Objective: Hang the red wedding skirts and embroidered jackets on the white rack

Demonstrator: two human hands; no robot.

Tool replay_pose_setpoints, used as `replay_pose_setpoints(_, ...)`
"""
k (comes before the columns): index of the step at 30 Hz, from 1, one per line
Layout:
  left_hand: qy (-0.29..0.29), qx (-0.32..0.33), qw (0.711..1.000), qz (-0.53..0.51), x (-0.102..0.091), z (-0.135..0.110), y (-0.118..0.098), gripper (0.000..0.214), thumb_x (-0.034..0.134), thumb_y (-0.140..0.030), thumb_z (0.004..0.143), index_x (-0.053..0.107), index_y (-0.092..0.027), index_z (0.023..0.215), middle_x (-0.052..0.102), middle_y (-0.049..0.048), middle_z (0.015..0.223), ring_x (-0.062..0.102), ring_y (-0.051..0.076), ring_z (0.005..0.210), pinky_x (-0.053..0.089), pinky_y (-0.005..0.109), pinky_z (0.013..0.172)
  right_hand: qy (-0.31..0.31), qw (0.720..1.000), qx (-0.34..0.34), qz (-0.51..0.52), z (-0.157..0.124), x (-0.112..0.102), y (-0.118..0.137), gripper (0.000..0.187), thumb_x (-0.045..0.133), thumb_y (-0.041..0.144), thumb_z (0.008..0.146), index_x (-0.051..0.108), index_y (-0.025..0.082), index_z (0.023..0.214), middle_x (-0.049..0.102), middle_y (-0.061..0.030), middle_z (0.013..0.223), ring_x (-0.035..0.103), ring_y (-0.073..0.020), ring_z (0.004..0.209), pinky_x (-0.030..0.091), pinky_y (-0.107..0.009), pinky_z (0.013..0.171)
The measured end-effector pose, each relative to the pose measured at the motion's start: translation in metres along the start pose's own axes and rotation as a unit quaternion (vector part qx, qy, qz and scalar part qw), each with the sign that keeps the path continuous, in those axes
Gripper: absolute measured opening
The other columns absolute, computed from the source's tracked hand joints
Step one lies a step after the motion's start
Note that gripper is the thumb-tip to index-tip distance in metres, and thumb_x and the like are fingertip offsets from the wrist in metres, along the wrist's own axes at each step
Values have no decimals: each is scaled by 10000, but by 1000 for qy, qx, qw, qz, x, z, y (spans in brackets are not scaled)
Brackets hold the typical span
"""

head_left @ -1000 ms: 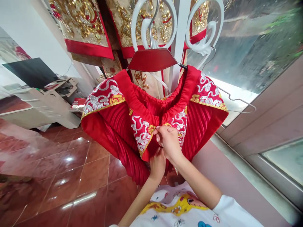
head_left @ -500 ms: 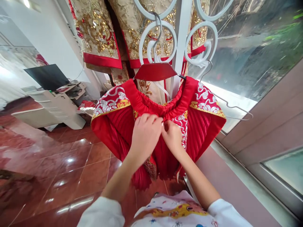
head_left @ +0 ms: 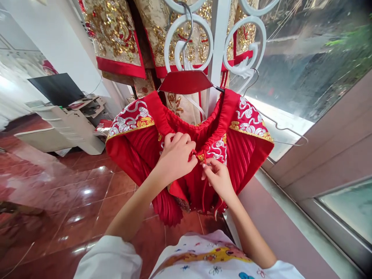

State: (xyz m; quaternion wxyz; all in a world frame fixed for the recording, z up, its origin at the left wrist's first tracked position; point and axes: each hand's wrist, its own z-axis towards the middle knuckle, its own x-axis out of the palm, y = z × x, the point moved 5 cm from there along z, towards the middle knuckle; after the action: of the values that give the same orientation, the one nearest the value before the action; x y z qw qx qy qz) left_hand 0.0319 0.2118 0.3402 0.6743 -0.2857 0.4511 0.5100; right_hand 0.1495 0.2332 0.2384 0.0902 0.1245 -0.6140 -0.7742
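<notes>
A red pleated skirt with silver and gold embroidered panels hangs open from a red hanger on a white scrolled rack. My left hand is closed on the near edge of the skirt's waistband. Just to its right, my right hand pinches a thin red tie at the waistband, fingers pressed together. The two hands are a little apart at the front middle of the skirt.
Gold-embroidered garments with red hems hang behind the rack. A large window with a low ledge runs along the right. A white desk with a dark monitor stands at the left on glossy red floor tiles.
My left hand rose from under the skirt to the waistband. The hands met there, then my right hand drew down and away with a red tie.
</notes>
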Motion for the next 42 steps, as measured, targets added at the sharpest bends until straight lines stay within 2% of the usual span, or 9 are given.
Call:
replay_pose_setpoints(8, -58, 85, 983, -152, -11, -61, -21, 124, 566, -237, 803, 612, -223, 688, 479, 19, 1174, 426, 208, 1079, 247, 409, 1015, -17, 994, -71, -83, -15, -19, 3, 244, 555, 342, 804, 616, 150, 668, 515, -9, 665, 430, -94, 569, 348, -222, 518)
replay_pose_setpoints(12, -34, 121, 971, -205, 15, -100, -55, 110, 589, -234, 806, 587, -213, 699, 543, 20, 1106, 447, 190, 1054, 265, 388, 1021, 13, 998, -9, -58, -17, -20, -9, 245, 548, 365, 818, 606, 156, 705, 515, 13, 588, 436, -91, 534, 364, -218, 514)
replay_pose_setpoints(18, -12, 95, 972, -215, 67, -123, -87, 122, 531, -233, 862, 588, -173, 773, 613, 23, 970, 497, 162, 977, 415, 295, 891, 21, 985, 103, 140, -17, 0, -22, 309, 637, 481, 734, 604, 173, 743, 624, -8, 635, 600, -132, 586, 508, -274, 632)
replay_pose_setpoints(22, -55, 53, 963, -258, 68, -119, -80, 158, 473, -197, 880, 598, -174, 786, 633, 25, 886, 540, 153, 886, 460, 275, 800, 22, 968, 94, 231, -13, 10, -23, 240, 687, 401, 723, 578, 187, 734, 645, 12, 729, 652, -134, 753, 494, -274, 791)
replay_pose_setpoints(28, -266, -168, 917, -244, 60, -85, -32, 192, 447, -149, 874, 579, -155, 1013, 620, 98, 1003, 582, 173, 957, 488, 293, 819, -54, 976, 40, 205, -9, 2, -25, 185, 707, 329, 709, 583, 194, 735, 649, 31, 713, 648, -127, 719, 488, -254, 760)
replay_pose_setpoints(32, -146, -287, 937, -138, 78, -45, -16, 375, 426, -262, 906, 482, -106, 1242, 606, 163, 1151, 622, 237, 963, 495, 319, 754, -43, 978, 66, 192, -15, 1, -29, 188, 696, 343, 711, 601, 183, 733, 640, 30, 615, 639, -127, 613, 498, -264, 707)
replay_pose_setpoints(37, -43, -337, 938, -76, 83, -23, -6, 308, 430, -317, 904, 582, -147, 1110, 670, 128, 970, 651, 223, 782, 440, 274, 606, -36, 986, 79, 141, -18, -5, -28, 226, 714, 355, 677, 583, 172, 658, 615, 22, 557, 629, -133, 564, 483, -248, 618)
replay_pose_setpoints(40, -44, -336, 932, -130, 82, -33, -4, 243, 409, -264, 898, 625, -157, 868, 671, 96, 828, 634, 199, 723, 424, 265, 615, -56, 987, 72, 134, -18, -11, -28, 227, 723, 357, 666, 587, 175, 661, 625, 15, 579, 635, -140, 585, 486, -254, 624)
replay_pose_setpoints(42, -37, -318, 906, -276, 86, -47, -7, 223, 437, -263, 872, 603, -155, 769, 656, 70, 743, 621, 172, 677, 437, 251, 618, -69, 986, 65, 137, -18, -14, -28, 205, 720, 347, 675, 601, 180, 683, 649, 4, 619, 642, -144, 620, 495, -266, 671)
